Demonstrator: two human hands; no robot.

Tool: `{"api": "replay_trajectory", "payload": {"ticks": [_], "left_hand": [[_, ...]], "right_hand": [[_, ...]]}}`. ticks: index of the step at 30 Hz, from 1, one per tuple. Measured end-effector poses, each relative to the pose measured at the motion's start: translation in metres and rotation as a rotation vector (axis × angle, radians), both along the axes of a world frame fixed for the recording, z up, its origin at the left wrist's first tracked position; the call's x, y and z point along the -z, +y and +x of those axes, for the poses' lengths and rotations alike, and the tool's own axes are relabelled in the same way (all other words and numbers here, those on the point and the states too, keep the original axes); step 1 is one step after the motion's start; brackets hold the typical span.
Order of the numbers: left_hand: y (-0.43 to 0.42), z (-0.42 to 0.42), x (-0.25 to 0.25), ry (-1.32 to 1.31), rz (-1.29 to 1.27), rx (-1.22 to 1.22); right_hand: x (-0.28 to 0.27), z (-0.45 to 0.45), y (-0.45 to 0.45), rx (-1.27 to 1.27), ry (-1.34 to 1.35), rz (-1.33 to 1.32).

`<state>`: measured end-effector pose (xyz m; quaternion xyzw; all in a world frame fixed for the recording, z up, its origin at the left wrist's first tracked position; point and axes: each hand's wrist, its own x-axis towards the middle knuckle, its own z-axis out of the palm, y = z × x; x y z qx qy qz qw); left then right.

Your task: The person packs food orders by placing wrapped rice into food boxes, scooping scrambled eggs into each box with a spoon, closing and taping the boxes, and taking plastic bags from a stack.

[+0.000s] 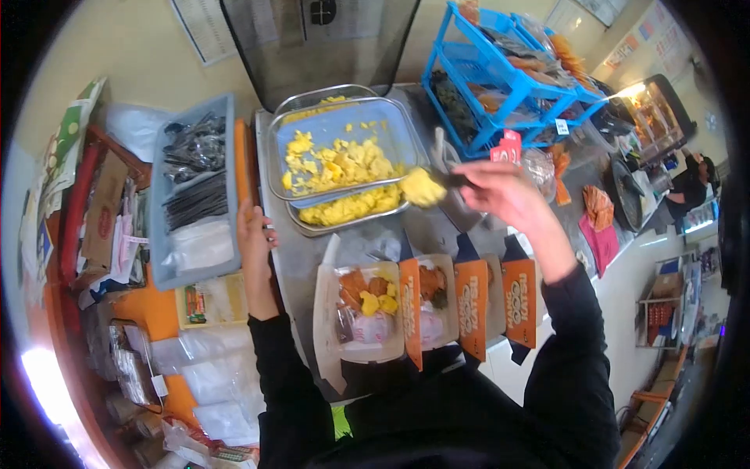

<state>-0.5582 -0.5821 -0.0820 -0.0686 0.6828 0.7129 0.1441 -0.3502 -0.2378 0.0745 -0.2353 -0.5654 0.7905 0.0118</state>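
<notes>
My right hand (504,191) is closed around a black spoon (459,181), which is mostly covered by the fingers. A lump of yellow scrambled egg (423,188) sits at its end, beside the right rim of the trays. The upper glass tray (410,125) holds more egg and rests over another tray (316,229) with egg in it. My left hand (256,246) lies on the left edge of the metal table, its fingers apart. Near me stands an open meal box (322,313) with fried chicken, egg pieces and a wrapped bundle.
More boxes with orange printed lids (471,309) stand to the right. A blue basket rack (508,102) with packets is at the back right. At left, a grey-blue bin (232,148) holds black cutlery and white napkins. A person (691,187) is at the far right.
</notes>
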Motion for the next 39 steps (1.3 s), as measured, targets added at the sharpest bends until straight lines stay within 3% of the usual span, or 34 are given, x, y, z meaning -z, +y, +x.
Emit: {"api": "replay_trajectory", "payload": {"ticks": [3,6,8,10,13,16,22,25,26,28,31,35,36,39], "left_hand": [[-0.010,0.001,0.010,-0.007,0.024,-0.030],[-0.008,0.002,0.012,-0.010,0.019,-0.044],[-0.005,0.001,0.009,-0.010,0.003,-0.047],[-0.001,0.001,0.012,0.016,0.001,-0.034],[0.006,0.003,0.003,0.032,-0.020,-0.021],[0.004,0.004,0.000,0.049,-0.045,-0.014],[-0.003,-0.011,0.014,0.060,-0.042,0.051],[-0.001,-0.012,0.012,0.053,-0.078,0.076],[-0.001,-0.016,0.018,0.046,-0.031,0.096],[0.008,-0.020,0.012,0.034,-0.071,0.155],[0.029,-0.019,-0.002,-0.057,-0.022,0.250],[0.043,-0.026,-0.003,-0.116,0.105,0.295],[0.044,-0.027,-0.004,-0.123,0.130,0.301],[0.044,-0.024,-0.013,-0.089,0.191,0.302]], "right_hand": [[-0.006,0.067,-0.005,0.025,-0.170,0.108],[-0.001,0.093,-0.037,-0.144,-0.281,0.658],[0.009,0.101,-0.069,-0.299,-0.062,1.310],[0.024,0.105,-0.098,-0.630,-0.031,1.765],[0.066,0.113,-0.114,-0.856,-0.041,1.932],[0.058,0.114,-0.109,-0.944,-0.092,1.903],[0.024,0.100,-0.090,-0.746,-0.022,1.788],[-0.017,0.066,-0.057,-0.395,-0.173,1.150],[-0.023,0.055,-0.047,-0.222,-0.063,0.948],[-0.043,0.014,-0.026,-0.142,-0.001,0.822],[-0.020,-0.082,-0.023,-0.199,0.298,0.944],[0.095,-0.216,-0.040,-0.108,0.387,1.262],[0.096,-0.228,-0.056,-0.127,0.334,1.349],[0.132,-0.255,-0.078,-0.226,0.500,1.432]]}}
